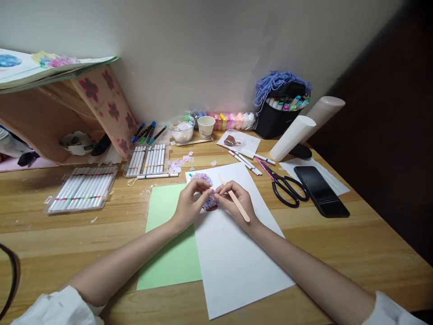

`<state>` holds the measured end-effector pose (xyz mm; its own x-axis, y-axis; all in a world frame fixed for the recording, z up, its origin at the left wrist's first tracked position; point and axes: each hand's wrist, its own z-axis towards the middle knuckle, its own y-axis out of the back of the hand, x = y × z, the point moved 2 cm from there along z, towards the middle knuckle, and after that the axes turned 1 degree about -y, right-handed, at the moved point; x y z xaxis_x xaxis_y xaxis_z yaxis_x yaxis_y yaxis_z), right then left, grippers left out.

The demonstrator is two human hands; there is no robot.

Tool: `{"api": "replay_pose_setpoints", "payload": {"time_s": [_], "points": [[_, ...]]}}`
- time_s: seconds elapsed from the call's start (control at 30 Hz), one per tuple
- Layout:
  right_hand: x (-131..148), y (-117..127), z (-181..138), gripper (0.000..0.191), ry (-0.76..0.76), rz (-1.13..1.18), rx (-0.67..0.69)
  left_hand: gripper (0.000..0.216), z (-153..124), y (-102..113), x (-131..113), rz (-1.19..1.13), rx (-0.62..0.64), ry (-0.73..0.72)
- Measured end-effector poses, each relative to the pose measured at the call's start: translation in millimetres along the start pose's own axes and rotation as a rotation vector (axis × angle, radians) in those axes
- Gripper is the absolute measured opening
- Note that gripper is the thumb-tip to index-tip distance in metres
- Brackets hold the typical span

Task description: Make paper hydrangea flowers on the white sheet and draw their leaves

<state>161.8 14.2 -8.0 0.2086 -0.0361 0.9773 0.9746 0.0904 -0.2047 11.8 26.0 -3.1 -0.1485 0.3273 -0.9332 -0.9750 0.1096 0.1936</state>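
Note:
A white sheet of paper lies partly over a light green sheet. At the white sheet's upper part is a purple and pink flower cluster with a brown lower edge, partly hidden behind my hands. My left hand is pinched above the cluster, thumb against fingers. Its fingertips meet those of my right hand; anything small between them is too tiny to make out. A wooden craft stick rests slanted in my right hand, held between the fingers.
Left are marker cases and a decorated box. Paper scraps, a clear bowl and a paper cup stand behind the sheets. On the right lie scissors, a phone, loose markers and a marker holder.

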Motion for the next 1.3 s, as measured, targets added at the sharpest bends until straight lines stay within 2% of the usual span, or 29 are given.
{"api": "replay_pose_setpoints", "payload": {"time_s": [0.13, 0.23, 0.37, 0.47, 0.7, 0.97, 1.3], "points": [[2, -2, -1, 0.021, 0.031, -0.050, 0.011, 0.011, -3, 1, -4, 0.097, -0.018, -0.054], [3, 0, -1, 0.020, 0.068, -0.120, -0.037, 0.011, -5, 3, -11, 0.202, -0.053, -0.103], [2, 4, 0, 0.020, 0.106, -0.159, -0.093, 0.012, -6, 3, -16, 0.275, 0.024, -0.150], [1, 4, -1, 0.020, 0.106, -0.165, -0.094, 0.010, -6, 1, -14, 0.280, 0.056, -0.148], [3, 3, -8, 0.017, 0.138, -0.262, -0.084, 0.008, -6, -1, -12, 0.253, 0.044, -0.117], [3, 2, -10, 0.015, 0.170, -0.272, -0.088, 0.007, -5, 0, -14, 0.215, 0.036, -0.112], [6, 2, -12, 0.015, 0.300, -0.434, -0.119, 0.005, -7, -1, -14, 0.222, 0.025, -0.160]]}}
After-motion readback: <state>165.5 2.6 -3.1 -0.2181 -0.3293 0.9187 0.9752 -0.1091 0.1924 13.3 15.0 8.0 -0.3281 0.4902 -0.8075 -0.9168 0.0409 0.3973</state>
